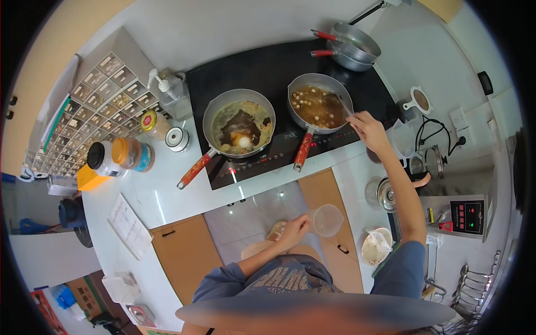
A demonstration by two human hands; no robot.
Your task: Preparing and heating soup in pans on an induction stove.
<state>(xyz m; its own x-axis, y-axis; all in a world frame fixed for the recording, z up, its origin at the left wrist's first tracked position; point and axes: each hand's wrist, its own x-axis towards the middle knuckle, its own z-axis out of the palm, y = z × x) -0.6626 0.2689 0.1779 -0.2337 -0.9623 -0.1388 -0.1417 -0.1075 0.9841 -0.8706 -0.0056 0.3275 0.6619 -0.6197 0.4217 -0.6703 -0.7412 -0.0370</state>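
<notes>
My right hand (367, 129) grips the handle of a spoon or similar utensil (346, 108), whose lower end dips into the right saucepan (292, 90). Brown liquid with pale round pieces and dark bits fills part of that pan. Low in front of my body, my left hand (296, 231) holds a translucent plastic measuring cup (328, 220) by its handle, over the floor. The left saucepan (206, 125) contains yellowish liquid, a dark mass and a whitish round piece. Both pans stand on the black induction cooktop (247, 69), their red patterned handles pointing towards me.
Two stacked pans (356, 54) stand at the cooktop's back right. Jars (133, 154), a pump bottle (172, 94) and a many-drawer cabinet (109, 96) line the left. On the right are a plastic pitcher (401, 138), a glass kettle (383, 193) and a bowl (376, 249).
</notes>
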